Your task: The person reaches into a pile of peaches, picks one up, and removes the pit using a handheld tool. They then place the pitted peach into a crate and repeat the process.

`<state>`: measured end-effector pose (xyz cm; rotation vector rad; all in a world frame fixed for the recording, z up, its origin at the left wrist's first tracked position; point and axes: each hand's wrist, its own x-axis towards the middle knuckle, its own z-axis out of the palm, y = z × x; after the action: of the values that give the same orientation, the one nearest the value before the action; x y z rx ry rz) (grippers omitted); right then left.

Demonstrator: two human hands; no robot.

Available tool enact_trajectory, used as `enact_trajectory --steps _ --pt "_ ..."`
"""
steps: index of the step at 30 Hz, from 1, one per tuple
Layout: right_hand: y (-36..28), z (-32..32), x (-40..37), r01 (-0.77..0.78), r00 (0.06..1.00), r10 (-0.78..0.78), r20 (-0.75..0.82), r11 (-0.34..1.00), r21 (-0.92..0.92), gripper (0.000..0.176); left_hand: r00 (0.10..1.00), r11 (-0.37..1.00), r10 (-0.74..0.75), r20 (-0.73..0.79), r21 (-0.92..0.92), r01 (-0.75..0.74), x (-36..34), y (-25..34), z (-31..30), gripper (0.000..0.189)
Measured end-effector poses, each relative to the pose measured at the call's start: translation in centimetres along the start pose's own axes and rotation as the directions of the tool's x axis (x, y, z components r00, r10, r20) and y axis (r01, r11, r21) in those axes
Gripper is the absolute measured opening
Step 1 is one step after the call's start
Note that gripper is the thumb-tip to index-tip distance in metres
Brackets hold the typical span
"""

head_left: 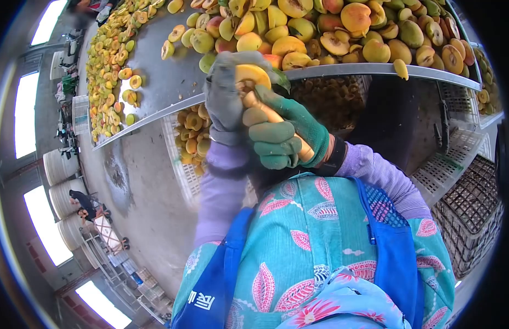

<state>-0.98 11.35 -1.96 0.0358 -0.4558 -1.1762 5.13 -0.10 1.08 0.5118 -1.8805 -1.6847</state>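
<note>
My left hand (222, 96), in a grey glove, is closed around a peach half (254, 73) with its cut face turned toward me. My right hand (287, 131), in a green glove with grey-coated fingertips, grips a wooden-handled pitting tool (265, 109). The tool's upper end meets the brown centre of the peach half; its blade is hidden. Both hands are close together just in front of the metal table's edge. Beyond them lies a heap of peaches (325, 24), many of them cut in half. A green leaf sits behind the peach half.
The metal table (166, 66) has a raised rim along my side. More halves (109, 82) cover its far left. Under it stand a crate of peach halves (194, 131) and a container of brown pieces (328, 101). Plastic crates (468, 192) stack at right. A person (84, 203) is far left.
</note>
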Motion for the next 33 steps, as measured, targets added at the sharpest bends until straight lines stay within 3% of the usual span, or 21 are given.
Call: enact_trajectory --steps 1,4,5,6,8,9,11,12,13,15,17,18,19,20,21,23,24,25,28,30,33 --pt "0.1 0.3 0.0 -0.021 0.999 0.020 -0.028 0.999 -0.027 0.042 0.974 0.815 -0.209 0.090 -0.535 0.224 -0.3 0.3 0.3 0.048" --pt "-0.1 1.9 -0.4 -0.079 0.990 0.057 -0.130 0.982 -0.173 0.044 0.870 0.829 -0.390 -0.302 -0.526 0.189 -2.0 -1.6 -1.3 0.042" --pt "-0.6 2.5 -1.5 -0.093 0.984 0.048 -0.174 0.960 -0.264 0.044 0.920 0.983 -0.171 -0.353 -0.129 0.133 -3.6 -0.8 -2.9 0.042" --pt "-1.2 2.9 -2.7 -0.106 0.977 0.031 -0.209 0.929 -0.356 0.044 0.921 0.954 0.056 -0.385 0.294 0.065 -5.2 0.1 -4.5 0.046" --pt "-3.3 2.3 -5.7 -0.111 0.888 -0.121 -0.443 0.880 -0.462 0.041 0.813 0.859 -0.326 -0.483 0.208 0.468 -5.1 -0.5 -12.6 0.049" --pt "-4.4 1.1 -5.9 -0.059 0.833 -0.184 -0.522 0.908 -0.416 0.040 0.849 0.367 -0.272 -0.452 0.767 0.526 -6.0 -3.0 -18.0 0.050" --pt "-4.0 1.9 -5.2 -0.071 0.690 -0.199 -0.696 0.938 -0.339 0.040 0.887 0.273 -0.200 -0.416 0.846 0.458 -2.1 -1.1 -14.9 0.047" --pt "-2.7 2.4 -4.4 -0.052 0.691 -0.290 -0.662 0.894 -0.445 0.036 0.909 0.232 -0.154 -0.387 0.881 0.414 1.1 -1.0 -13.7 0.046" --pt "-2.0 3.1 -3.8 -0.066 0.693 -0.313 -0.650 0.870 -0.490 0.036 0.987 0.153 -0.060 -0.146 0.976 0.154 3.6 -4.2 -14.9 0.045" --pt "-1.6 4.1 -3.3 -0.064 0.665 -0.397 -0.633 0.814 -0.578 0.037 0.994 0.043 -0.079 0.070 0.997 -0.067 8.3 -8.2 -15.7 0.043" --pt "-1.7 4.4 -3.1 -0.036 0.598 -0.503 -0.624 0.761 -0.648 0.037 0.960 0.008 -0.278 -0.025 1.000 0.029 11.4 -8.2 -14.2 0.041" --pt "-2.0 4.6 -3.1 -0.074 0.589 -0.555 -0.588 0.687 -0.723 0.037 0.927 0.416 -0.372 -0.037 0.887 0.202 11.7 -7.8 -14.1 0.040" --pt "-2.2 4.7 -3.1 -0.116 0.582 -0.595 -0.554 0.614 -0.781 0.037 0.882 0.711 -0.472 -0.005 0.590 0.383 10.2 -6.0 -13.8 0.039" --pt "-2.2 4.4 -3.0 -0.156 0.578 -0.628 -0.521 0.542 -0.826 0.038 0.831 0.826 -0.552 0.069 0.181 0.533 8.2 -3.8 -13.6 0.038" --pt "-2.4 3.1 -2.2 -0.242 0.536 -0.689 -0.488 0.428 -0.871 0.043 0.887 0.858 -0.409 0.216 -0.239 0.454 5.5 -2.1 -11.8 0.035" --pt "-2.5 1.0 -0.4 -0.349 0.578 -0.779 -0.244 0.035 -0.936 0.045 0.990 0.969 -0.141 0.032 0.210 0.131 1.9 -1.7 -8.3 0.034" --pt "-2.4 0.8 0.0 -0.377 0.616 -0.779 -0.118 -0.160 -0.912 0.046 0.995 0.796 0.034 0.096 0.599 -0.085 1.1 -0.9 -6.7 0.033" --pt "-2.4 0.6 0.5 -0.398 0.643 -0.766 0.011 -0.346 -0.849 0.048 0.996 0.869 0.012 0.083 0.493 -0.051 0.5 -1.4 -6.1 0.040" --pt "-2.7 -0.3 0.7 -0.489 0.644 -0.765 0.017 -0.428 -0.760 0.046 0.998 0.994 -0.048 0.038 0.100 0.044 -0.1 -2.5 -4.1 0.056" --pt "-2.6 -1.0 0.4 -0.464 0.666 -0.739 0.101 -0.517 -0.719 0.047 0.993 0.970 -0.117 -0.017 -0.219 0.110 0.0 -2.7 -2.7 0.056" --pt "-2.2 -1.1 0.1 -0.465 0.655 -0.748 0.107 -0.511 -0.723 0.046 0.993 0.965 -0.080 -0.091 -0.258 0.054 0.3 -3.4 -1.7 0.032"
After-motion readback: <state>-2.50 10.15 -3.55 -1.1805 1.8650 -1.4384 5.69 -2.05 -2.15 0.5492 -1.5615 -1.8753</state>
